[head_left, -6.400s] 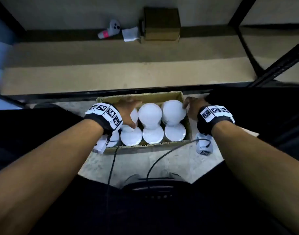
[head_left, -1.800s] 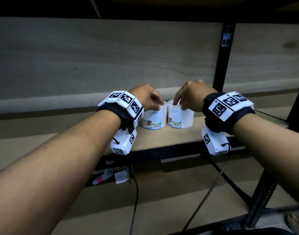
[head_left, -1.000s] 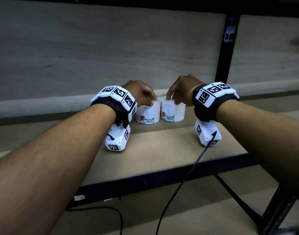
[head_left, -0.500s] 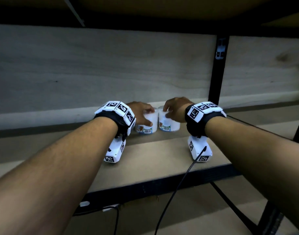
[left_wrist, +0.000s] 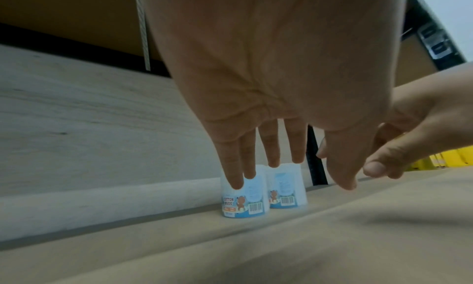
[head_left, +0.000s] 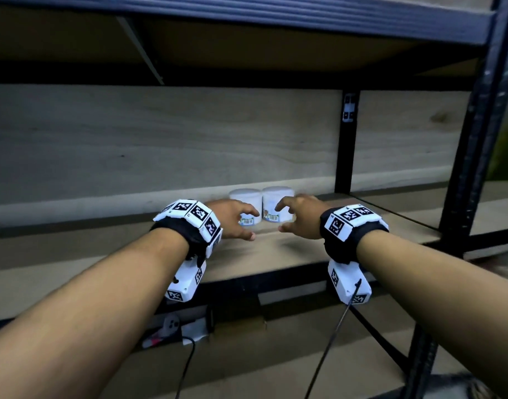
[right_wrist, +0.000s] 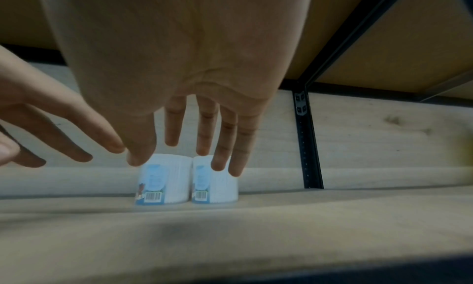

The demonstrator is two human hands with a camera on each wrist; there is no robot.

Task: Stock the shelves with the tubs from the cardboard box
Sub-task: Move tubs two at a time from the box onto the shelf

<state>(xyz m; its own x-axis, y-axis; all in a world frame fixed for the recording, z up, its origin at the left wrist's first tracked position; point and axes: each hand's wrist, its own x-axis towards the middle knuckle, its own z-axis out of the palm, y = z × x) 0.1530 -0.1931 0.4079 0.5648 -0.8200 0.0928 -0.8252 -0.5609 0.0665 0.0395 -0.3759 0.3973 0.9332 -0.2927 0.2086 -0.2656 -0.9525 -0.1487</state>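
Observation:
Two white tubs with blue "Cotton Buds" labels stand upright and side by side at the back of the wooden shelf (head_left: 287,254): the left tub (head_left: 245,205) and the right tub (head_left: 278,203). My left hand (head_left: 241,223) hovers just in front of the left tub, fingers spread and holding nothing. My right hand (head_left: 293,218) hovers the same way in front of the right tub. In the left wrist view the straight fingers (left_wrist: 271,146) hang clear of the tubs (left_wrist: 245,201). The right wrist view shows the same gap between fingers (right_wrist: 222,142) and tubs (right_wrist: 215,187). The cardboard box is out of view.
A black upright post (head_left: 346,139) stands behind and right of the tubs, with a thicker post (head_left: 474,139) at the front right. Another shelf (head_left: 247,15) runs overhead. A controller (head_left: 168,326) and a white paper (head_left: 195,329) lie on the lower shelf. Cables (head_left: 327,341) hang from my wrists.
Both hands have let go of the tubs and drawn back from them, with fingers spread. The two tubs now stand alone at the back of the shelf.

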